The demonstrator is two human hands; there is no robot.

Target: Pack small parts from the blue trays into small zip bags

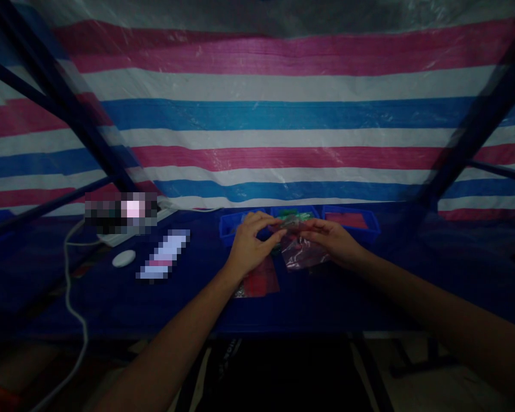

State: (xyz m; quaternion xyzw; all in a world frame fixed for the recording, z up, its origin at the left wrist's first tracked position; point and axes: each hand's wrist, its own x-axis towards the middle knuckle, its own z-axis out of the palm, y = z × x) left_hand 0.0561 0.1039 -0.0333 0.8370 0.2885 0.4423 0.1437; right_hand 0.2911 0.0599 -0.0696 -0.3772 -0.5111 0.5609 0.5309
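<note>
A clear plastic bag [302, 254] is found just right of the frame's centre, held above the blue table [347, 312]. Its upper right edge is pinched between the fingers of the right hand [335, 239]. The thumb and fingertips of the left hand [251, 243] are curved at its upper left edge; whether they are closed on it cannot be told. The bag is judged light, limp and somewhat slippery, its film easily creased or torn; hold is best taken at both sides of the upper edge. Its contents cannot be made out in the dim light. A red packet [260, 281], lower centre, is partly covered by the left forearm. The blue tray with green contents [285, 213] is partly hidden behind the bag and hands; the blue tray with red contents [373, 230] is seen to its right.
</note>
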